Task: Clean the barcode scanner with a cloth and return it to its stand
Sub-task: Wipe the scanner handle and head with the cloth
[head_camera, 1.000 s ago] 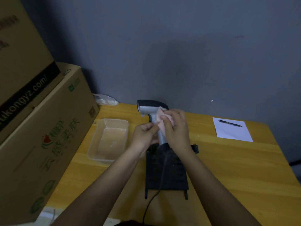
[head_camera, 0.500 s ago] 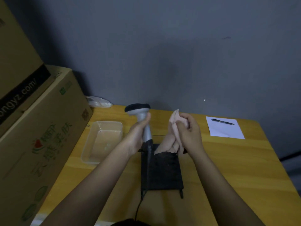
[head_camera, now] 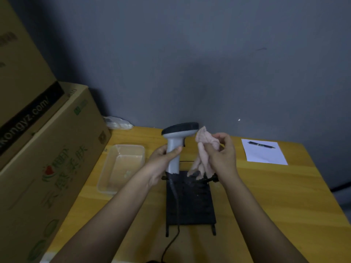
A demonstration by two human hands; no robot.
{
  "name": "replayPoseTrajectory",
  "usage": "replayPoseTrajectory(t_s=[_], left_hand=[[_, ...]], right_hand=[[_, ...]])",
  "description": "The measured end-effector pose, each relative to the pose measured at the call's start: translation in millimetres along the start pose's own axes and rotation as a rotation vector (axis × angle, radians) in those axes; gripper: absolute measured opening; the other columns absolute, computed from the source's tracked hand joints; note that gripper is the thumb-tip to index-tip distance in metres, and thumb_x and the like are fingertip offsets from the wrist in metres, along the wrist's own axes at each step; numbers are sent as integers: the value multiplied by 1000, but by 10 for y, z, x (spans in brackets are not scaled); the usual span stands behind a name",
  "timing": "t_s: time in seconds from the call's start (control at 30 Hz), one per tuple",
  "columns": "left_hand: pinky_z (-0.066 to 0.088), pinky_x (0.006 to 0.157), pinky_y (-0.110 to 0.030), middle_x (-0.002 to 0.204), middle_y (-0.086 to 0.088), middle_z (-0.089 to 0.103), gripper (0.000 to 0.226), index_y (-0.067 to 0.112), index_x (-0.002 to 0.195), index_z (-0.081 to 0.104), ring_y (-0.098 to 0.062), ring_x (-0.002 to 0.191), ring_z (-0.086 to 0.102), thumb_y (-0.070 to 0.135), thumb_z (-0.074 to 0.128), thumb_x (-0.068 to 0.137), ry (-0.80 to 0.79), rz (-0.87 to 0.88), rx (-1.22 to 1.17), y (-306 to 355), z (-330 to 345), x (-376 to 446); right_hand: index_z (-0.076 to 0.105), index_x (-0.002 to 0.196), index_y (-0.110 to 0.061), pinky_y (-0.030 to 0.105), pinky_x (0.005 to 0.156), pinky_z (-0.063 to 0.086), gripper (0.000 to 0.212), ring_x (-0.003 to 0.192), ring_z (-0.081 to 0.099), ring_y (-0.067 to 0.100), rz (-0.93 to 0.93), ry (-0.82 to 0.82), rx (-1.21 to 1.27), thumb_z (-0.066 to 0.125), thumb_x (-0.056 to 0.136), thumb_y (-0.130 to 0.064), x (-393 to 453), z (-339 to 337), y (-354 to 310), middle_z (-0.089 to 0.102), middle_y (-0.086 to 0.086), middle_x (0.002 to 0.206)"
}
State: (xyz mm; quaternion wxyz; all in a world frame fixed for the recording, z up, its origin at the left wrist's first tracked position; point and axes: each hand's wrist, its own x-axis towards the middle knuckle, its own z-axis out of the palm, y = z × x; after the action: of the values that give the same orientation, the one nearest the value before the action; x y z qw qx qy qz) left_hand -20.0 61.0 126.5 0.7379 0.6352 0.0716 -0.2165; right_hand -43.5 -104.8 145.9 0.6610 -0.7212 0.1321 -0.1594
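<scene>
Grey scanner (head_camera: 174, 147) with black top, upright in the left hand (head_camera: 161, 164); right hand (head_camera: 221, 158) pinches pink cloth (head_camera: 204, 154). Clear tub (head_camera: 121, 168) on the bench (head_camera: 275, 196) looks nearly empty.

On the surface (head_camera: 284, 186) and around it there are one scanner (head_camera: 176, 139), one cloth (head_camera: 203, 154), one black stand (head_camera: 190, 202), one clear plastic tub (head_camera: 121, 166), one sheet of paper (head_camera: 264, 154), one pen (head_camera: 261, 145), two cardboard boxes (head_camera: 57, 158) (head_camera: 19, 63) and two hands (head_camera: 163, 162) (head_camera: 222, 158).
</scene>
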Motion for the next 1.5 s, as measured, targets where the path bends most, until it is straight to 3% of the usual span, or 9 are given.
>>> replayPoseTrajectory(t_s=[0.33,0.57,0.77,0.87,0.97,1.1,1.23,1.4,1.5], left_hand=[[45,71,-31,85,-2,57,11,17,100,56,-17,80,56,22,54,91,-53,55,-207,34,55,-44],[43,64,-27,73,1,57,16,20,90,57,-14,70,55,17,69,80,122,144,72,64,170,-16],[40,52,-27,54,-3,51,15,14,74,48,-14,47,48,7,58,83,191,179,124,4,204,53],[41,47,-23,56,-3,50,13,12,77,50,-10,46,49,2,55,83,180,215,145,8,227,49],[40,50,-25,56,-4,50,17,15,73,47,-10,46,48,2,55,81,229,218,170,-4,179,57],[38,46,-24,54,-6,48,18,15,75,47,-10,43,45,-2,53,80,217,254,180,86,174,86],[40,47,-24,54,-4,49,20,18,75,48,-11,44,46,0,54,80,217,247,210,61,189,63],[38,44,-21,53,-3,50,19,18,75,48,-6,39,45,0,54,80,238,279,233,104,207,74],[39,48,-24,55,-2,51,20,21,74,48,-4,39,45,4,56,79,239,264,285,85,206,71]], right_hand=[[60,91,-20,17,56,51,16,65,60,2,-14,62,78,66,81,-9,-91,-57,-52,62,-7,82],[55,104,-28,15,74,49,27,90,58,0,-137,84,-38,61,85,-9,-82,-33,-220,60,-12,102],[62,94,-13,5,74,39,22,93,50,-5,-607,145,-310,71,75,-6,-125,130,-593,56,5,108],[64,91,-5,23,66,44,14,87,56,17,-738,-45,-613,65,78,-8,-66,260,-578,59,13,99],[62,94,-1,32,63,34,12,88,55,33,-563,3,-931,61,83,-7,134,22,-590,58,15,97],[66,99,-10,28,67,43,19,89,54,21,-683,-100,-669,61,81,-14,-23,79,-652,59,10,103],[66,108,-13,31,68,41,23,86,56,27,-424,-25,-828,59,86,-16,258,-33,-639,53,12,106],[69,100,-14,28,61,39,19,82,54,24,-673,-210,-762,63,82,-12,106,71,-640,54,11,99],[68,109,-17,28,65,35,24,85,54,29,-501,-62,-818,57,88,-13,180,11,-660,42,5,94]])
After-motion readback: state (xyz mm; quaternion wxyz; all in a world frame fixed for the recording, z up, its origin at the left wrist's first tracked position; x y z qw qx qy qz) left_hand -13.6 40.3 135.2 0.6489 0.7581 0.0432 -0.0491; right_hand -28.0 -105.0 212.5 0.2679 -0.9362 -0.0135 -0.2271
